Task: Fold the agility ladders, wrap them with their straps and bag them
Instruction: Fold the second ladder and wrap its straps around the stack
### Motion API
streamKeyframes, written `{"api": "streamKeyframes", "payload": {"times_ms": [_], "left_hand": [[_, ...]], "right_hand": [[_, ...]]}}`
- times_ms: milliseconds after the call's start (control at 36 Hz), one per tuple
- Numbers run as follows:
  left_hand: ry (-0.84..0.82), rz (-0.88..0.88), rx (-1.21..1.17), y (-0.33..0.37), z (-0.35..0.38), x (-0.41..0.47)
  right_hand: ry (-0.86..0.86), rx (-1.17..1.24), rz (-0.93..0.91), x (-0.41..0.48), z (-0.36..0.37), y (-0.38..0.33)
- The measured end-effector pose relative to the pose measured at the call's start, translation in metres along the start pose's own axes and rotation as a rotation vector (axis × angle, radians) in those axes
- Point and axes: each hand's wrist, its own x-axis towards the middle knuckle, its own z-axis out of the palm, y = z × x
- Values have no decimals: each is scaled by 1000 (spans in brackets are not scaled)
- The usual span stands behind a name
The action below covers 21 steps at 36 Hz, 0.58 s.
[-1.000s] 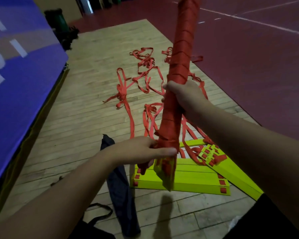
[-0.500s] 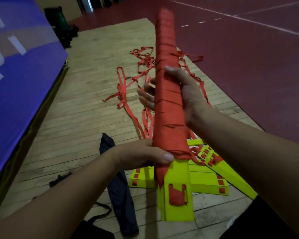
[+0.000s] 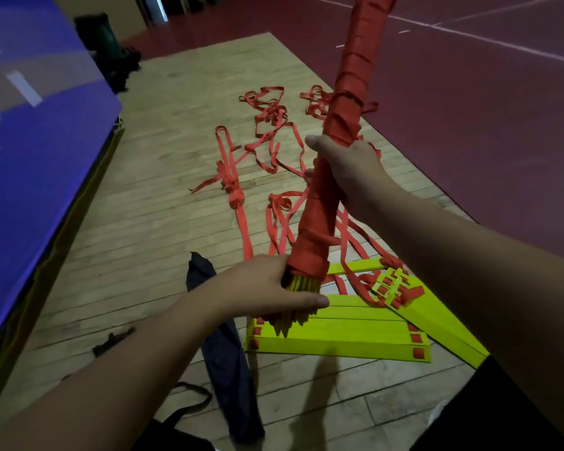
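Note:
I hold a folded ladder bundle [image 3: 349, 102], its yellow rungs stacked and wound tight in red strap, pointing up and away from me. My left hand [image 3: 264, 291] grips its near end, where bare yellow rung tips stick out. My right hand [image 3: 349, 167] grips the wrapped middle. On the wooden floor below lie more yellow rungs [image 3: 342, 336], some stacked flat, with loose red straps [image 3: 241, 177] tangled beyond them. A dark blue bag [image 3: 225, 353] lies flat to their left.
A big blue mat [image 3: 30, 151] slopes along the left side. Dark gear [image 3: 108, 47] stands at the far end of the wooden floor. Red court floor [image 3: 469, 109] with white lines fills the right. A black strap loop [image 3: 189, 405] lies near my feet.
The bundle has turned in my hands, from its flat yellow face toward me to its narrow rung tips. My right hand, loosely open around it half a second ago, has closed on the middle.

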Motion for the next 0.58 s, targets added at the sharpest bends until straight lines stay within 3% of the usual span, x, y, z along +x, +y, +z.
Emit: {"api": "streamKeyframes", "payload": {"times_ms": [111,250,389,472,528,583], "left_hand": [[-51,47,-199,-4,-3,3],[-220,166,-775,-6,-7,-6],[-392,261,-982,3,8,-6],[-335,205,-852,1,1,-7],[-243,137,-533,0,-10,-10],[-303,57,-243,0,-20,-12]], "right_hand": [[-72,137,47,-3,-6,-5],[-204,616,177,-11,-7,-18],[-313,638,376,-15,6,-1],[-303,567,421,-15,7,5],[-296,487,428,-13,6,7],[-276,343,388,-10,5,7]]}}
